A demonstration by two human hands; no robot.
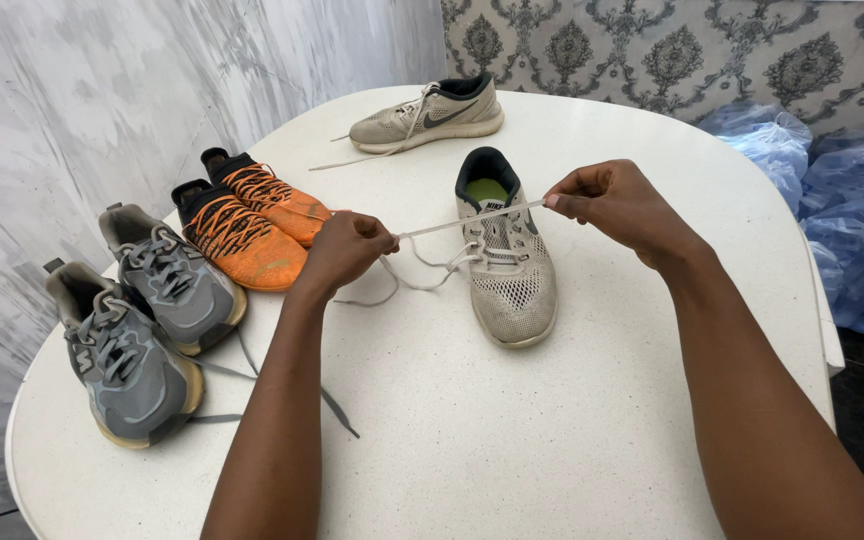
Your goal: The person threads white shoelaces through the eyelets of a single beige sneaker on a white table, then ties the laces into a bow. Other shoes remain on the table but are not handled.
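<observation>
A: What is held by the hands?

B: A white shoelace (472, 219) is pinched at both ends; the left hand (344, 250) is closed on one end, the right hand (617, 204) on the other, thumb and forefinger pressed together; the lace is stretched taut between them above a beige mesh shoe (508, 262).

A: Where is that shoe placed?

B: It is set near the middle of the white round table (552, 430), toe toward the person; slack loops of lace are seen beside its eyelets.

A: What else is laid out?

B: Its matching shoe (430, 115) is set at the far edge; an orange pair (250, 222) is lined up just left of the left hand; a grey pair (142, 320) is placed nearer the table's left rim; blue plastic bags (832, 200) are seen beyond the table on the right.
</observation>
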